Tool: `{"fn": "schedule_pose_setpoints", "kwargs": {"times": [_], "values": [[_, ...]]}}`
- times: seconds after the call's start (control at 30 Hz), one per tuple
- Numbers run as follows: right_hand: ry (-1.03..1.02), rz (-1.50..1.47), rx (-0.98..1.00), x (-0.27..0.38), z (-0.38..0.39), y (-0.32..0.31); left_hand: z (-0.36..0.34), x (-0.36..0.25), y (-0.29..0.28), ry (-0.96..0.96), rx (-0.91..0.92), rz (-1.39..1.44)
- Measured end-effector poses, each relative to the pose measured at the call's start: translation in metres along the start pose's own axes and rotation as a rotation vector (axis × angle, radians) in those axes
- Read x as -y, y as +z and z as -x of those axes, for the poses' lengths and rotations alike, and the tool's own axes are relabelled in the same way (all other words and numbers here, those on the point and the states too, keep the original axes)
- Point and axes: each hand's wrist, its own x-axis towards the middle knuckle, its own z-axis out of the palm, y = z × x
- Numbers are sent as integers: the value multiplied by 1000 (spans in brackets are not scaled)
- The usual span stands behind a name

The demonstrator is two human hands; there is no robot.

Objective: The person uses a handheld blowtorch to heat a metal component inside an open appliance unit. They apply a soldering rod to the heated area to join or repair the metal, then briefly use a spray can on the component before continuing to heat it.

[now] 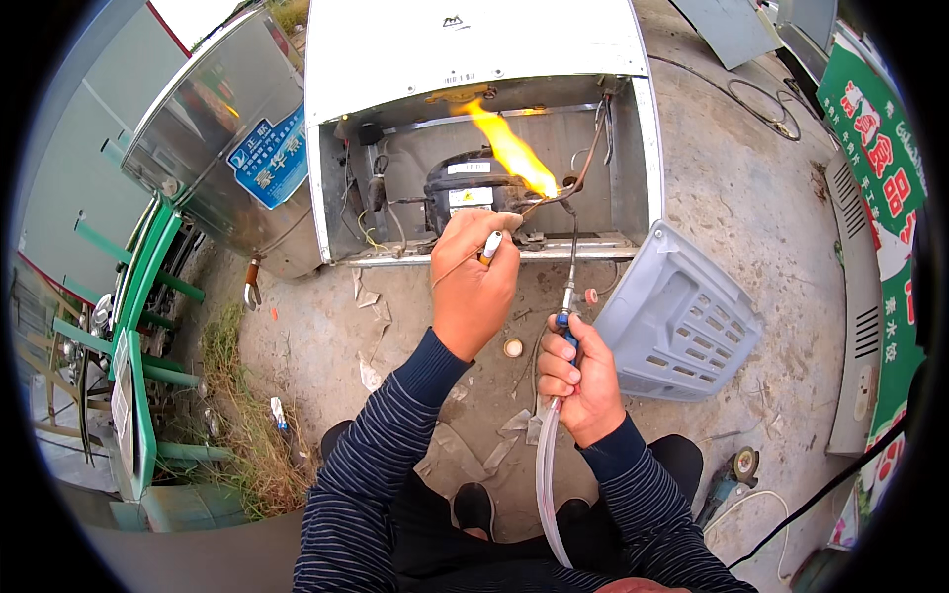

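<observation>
My left hand (473,282) is closed around a thin metal rod with a white grip (491,244), its tip reaching toward the copper pipes beside the black compressor (465,186). My right hand (583,381) grips the handle of a gas torch (566,301) fed by a clear hose (545,474). A long yellow flame (509,148) burns at the torch tip near the pipes, inside the open rear compartment of a white refrigerator (474,44) lying on concrete.
A grey plastic grille cover (677,316) leans right of the compartment. A shiny metal cabinet (217,128) stands at left, green metal frames (138,326) beyond it. An angle grinder (732,474) and cable lie lower right. Scraps of paper litter the ground.
</observation>
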Motion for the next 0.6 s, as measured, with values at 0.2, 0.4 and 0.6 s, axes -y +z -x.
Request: {"fn": "schedule_pose_setpoints", "kwargs": {"times": [0.2, 0.4, 0.6], "values": [[-6, 7, -5, 0, 1, 1, -7, -1, 2, 5, 11, -12], [-10, 16, -13, 1, 1, 0, -4, -7, 1, -39, -22, -16], [-8, 13, 0, 0, 0, -1, -2, 4, 6, -3, -44, 13]]}}
